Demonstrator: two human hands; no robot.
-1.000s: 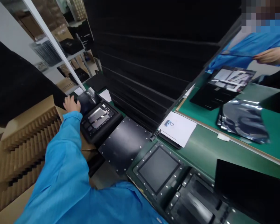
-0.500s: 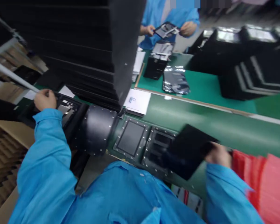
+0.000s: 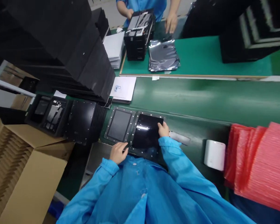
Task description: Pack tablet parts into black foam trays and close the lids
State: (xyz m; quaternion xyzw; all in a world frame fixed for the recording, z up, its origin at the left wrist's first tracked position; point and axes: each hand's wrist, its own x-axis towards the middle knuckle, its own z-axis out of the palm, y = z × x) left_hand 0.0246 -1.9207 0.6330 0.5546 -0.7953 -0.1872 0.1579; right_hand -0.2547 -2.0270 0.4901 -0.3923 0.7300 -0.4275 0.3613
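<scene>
The left hand (image 3: 118, 153), loosely spread, is sitting beside a glossy black rectangular panel (image 3: 145, 132); the right hand (image 3: 163, 129) is pinching its upper right edge, probably suiting something looking thin, light, stiff, slippery and fragile. Two black, pale-studded rectangular plates (image 3: 119, 125) are lying side by side, one panel covering the right.

Bright glare on the black panel (image 3: 148, 132)

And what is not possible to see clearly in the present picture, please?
In the head view:
dark frame: middle hidden under the glossy black panel.
white sheet: blue mark too small to identify.
cardboard box: cut off by the left edge.
co-worker: head cut off by the top edge.
</scene>
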